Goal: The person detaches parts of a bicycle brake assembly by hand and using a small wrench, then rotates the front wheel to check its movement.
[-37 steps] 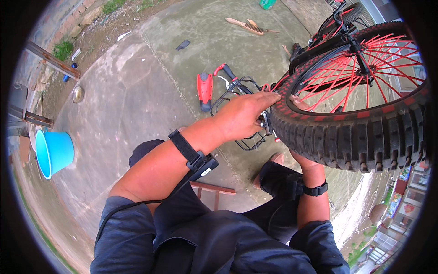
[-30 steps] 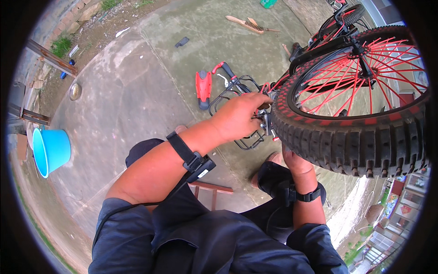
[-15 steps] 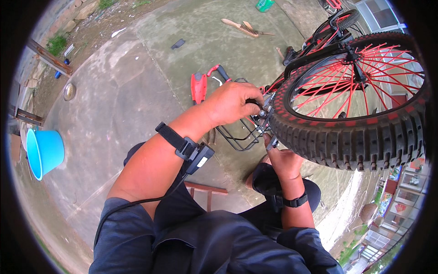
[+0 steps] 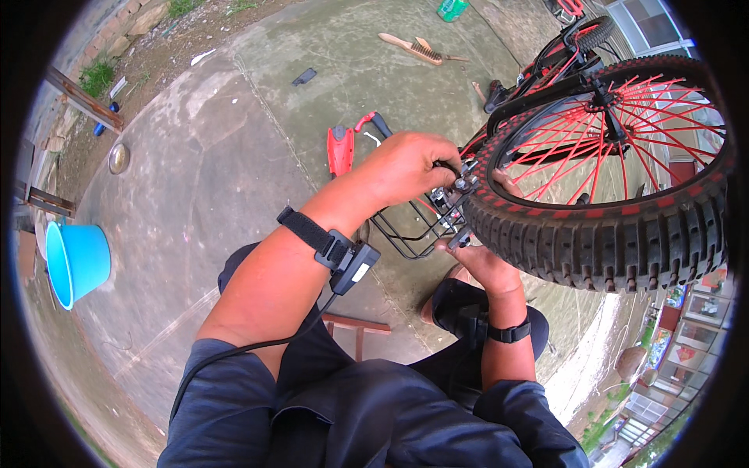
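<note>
A bicycle wheel point(image 4: 597, 248) with a knobby black tyre and red spokes rises at the right. Beside its rim is a cluster of metal fittings point(image 4: 460, 186), with a black wire rack point(image 4: 406, 248) below. My left hand point(image 4: 417, 165) is at these fittings, its fingers curled around something dark and mostly hidden. Under the tyre, my right hand point(image 4: 490, 267) is closed, its thumb against a small grey metal piece point(image 4: 462, 237). Fingertips show through the spokes beyond the tyre; the rest of those fingers is hidden.
A red tool-like piece point(image 4: 340, 150) and a red-and-black handle point(image 4: 376, 123) lie beyond my left wrist. Farther off are a wooden wire brush point(image 4: 413, 48) and a small dark flat piece point(image 4: 304, 76). A blue bucket point(image 4: 90, 253) stands left; a brown wooden stool point(image 4: 357, 326) is below.
My left hand has moved slightly right and turned, showing more of the metal fittings. My right thumb has shifted a little left, and fingertips now show through the spokes.
</note>
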A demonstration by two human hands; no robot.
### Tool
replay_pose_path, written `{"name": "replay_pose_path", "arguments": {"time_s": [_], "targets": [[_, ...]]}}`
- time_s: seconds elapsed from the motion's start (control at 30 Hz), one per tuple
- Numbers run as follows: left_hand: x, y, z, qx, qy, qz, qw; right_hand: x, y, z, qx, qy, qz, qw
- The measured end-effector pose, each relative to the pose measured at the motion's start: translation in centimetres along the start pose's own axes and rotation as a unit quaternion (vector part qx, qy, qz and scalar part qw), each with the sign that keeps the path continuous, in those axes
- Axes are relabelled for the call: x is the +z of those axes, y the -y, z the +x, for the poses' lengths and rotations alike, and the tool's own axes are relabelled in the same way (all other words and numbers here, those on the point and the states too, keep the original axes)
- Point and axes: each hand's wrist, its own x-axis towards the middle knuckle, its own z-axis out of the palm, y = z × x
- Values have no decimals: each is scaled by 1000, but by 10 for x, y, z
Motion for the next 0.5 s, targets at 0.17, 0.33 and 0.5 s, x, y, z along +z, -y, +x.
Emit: {"name": "replay_pose_path", "arguments": {"time_s": [0.17,0.33,0.5], "targets": [[0,-4,-3,27,-12,24,999,5,-5,3,-11,30,-83,996],[-1,-20,-16,64,-32,-12,997,12,-12,-1,-9,9,-84,996],[16,-27,-19,98,-85,-86,988,23,-19,-7,13,-60,25,998]]}}
